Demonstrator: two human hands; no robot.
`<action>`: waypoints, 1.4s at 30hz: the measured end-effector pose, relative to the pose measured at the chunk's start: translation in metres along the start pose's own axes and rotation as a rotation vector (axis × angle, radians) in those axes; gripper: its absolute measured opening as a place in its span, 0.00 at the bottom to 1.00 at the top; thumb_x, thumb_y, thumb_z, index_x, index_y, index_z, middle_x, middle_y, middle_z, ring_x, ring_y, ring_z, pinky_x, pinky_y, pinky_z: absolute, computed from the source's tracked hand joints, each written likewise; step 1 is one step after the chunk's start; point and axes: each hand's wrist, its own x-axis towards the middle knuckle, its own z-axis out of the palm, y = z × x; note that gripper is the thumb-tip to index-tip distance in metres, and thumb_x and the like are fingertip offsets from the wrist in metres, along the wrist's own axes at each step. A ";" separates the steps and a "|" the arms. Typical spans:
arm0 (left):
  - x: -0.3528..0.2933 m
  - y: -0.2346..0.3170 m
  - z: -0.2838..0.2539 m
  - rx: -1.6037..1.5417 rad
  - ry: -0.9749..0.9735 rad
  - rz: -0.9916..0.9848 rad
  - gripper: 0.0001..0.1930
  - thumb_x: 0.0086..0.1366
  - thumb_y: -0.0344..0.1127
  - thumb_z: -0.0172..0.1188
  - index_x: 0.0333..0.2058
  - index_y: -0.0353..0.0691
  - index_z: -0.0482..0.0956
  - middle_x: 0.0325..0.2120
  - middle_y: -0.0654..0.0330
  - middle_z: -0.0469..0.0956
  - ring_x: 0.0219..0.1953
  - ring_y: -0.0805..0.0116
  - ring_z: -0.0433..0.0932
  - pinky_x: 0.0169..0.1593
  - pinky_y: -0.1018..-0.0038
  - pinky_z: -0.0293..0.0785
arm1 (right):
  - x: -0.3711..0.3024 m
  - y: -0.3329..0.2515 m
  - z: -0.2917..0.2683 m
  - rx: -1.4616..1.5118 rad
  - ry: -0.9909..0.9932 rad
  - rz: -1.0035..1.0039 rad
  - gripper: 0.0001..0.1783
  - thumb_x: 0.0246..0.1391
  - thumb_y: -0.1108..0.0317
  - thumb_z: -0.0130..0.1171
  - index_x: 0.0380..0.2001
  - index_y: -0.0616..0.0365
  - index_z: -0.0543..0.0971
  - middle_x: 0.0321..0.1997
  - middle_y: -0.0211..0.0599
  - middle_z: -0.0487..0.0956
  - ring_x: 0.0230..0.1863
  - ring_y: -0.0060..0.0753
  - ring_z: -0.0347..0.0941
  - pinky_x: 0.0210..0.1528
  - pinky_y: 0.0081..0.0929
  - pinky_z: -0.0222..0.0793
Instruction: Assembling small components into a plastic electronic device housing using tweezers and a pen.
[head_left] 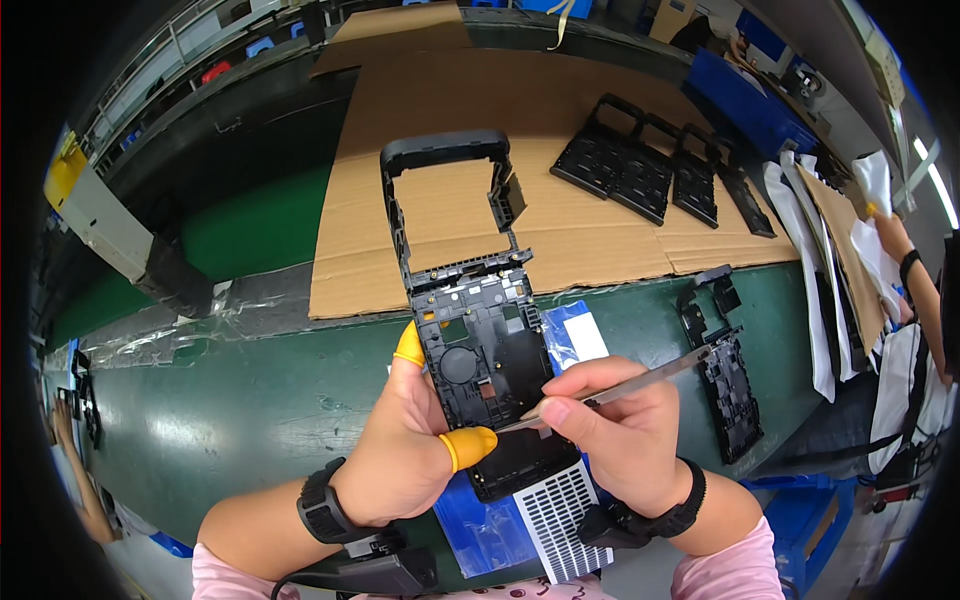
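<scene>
My left hand (410, 440) grips a black plastic device housing (470, 340) by its lower left side. Yellow finger cots cover the thumb and a fingertip of that hand. The housing has a large open loop at its far end and a round recess near its middle. In my right hand (625, 430) is a pair of metal tweezers (650, 378), pinched like a pen. Their tip reaches the lower part of the housing, beside my left thumb. Whether the tip holds anything is too small to tell. Below the housing lies a white sheet with rows of dark small pieces (562, 520).
Blue plastic bags (480, 535) lie under my hands on the green table (270, 400). Several similar housings (640, 165) rest on cardboard (420, 90) at the back. Another housing (735, 400) lies at right. White bags (800, 270) stand near another person's arm (925, 285).
</scene>
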 end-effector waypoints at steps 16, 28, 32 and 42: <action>0.012 0.025 -0.009 -0.119 0.113 0.203 0.25 0.56 0.27 0.50 0.53 0.46 0.56 0.47 0.59 0.65 0.49 0.66 0.66 0.51 0.67 0.63 | 0.003 0.018 -0.028 -0.107 0.113 0.267 0.06 0.44 0.81 0.55 0.29 0.65 0.74 0.24 0.33 0.75 0.24 0.19 0.71 0.27 0.14 0.66; 0.012 0.018 -0.008 -0.117 0.129 0.120 0.22 0.64 0.47 0.38 0.52 0.42 0.58 0.47 0.58 0.66 0.49 0.64 0.66 0.52 0.65 0.63 | 0.001 0.014 -0.024 -0.051 0.100 0.265 0.06 0.45 0.81 0.54 0.30 0.65 0.74 0.24 0.33 0.75 0.25 0.20 0.72 0.26 0.14 0.66; 0.007 0.013 -0.003 -0.109 0.125 0.081 0.21 0.64 0.47 0.38 0.52 0.42 0.58 0.48 0.55 0.66 0.49 0.61 0.67 0.53 0.64 0.62 | 0.005 -0.017 -0.019 0.082 0.006 0.110 0.08 0.45 0.82 0.54 0.31 0.65 0.73 0.24 0.34 0.75 0.25 0.20 0.73 0.23 0.12 0.62; -0.006 0.003 0.006 -0.365 0.043 -0.081 0.18 0.63 0.37 0.42 0.52 0.42 0.57 0.48 0.57 0.65 0.49 0.63 0.66 0.53 0.64 0.62 | 0.007 -0.003 0.008 0.180 -0.001 0.046 0.09 0.46 0.79 0.56 0.34 0.66 0.73 0.28 0.33 0.75 0.29 0.18 0.72 0.32 0.13 0.68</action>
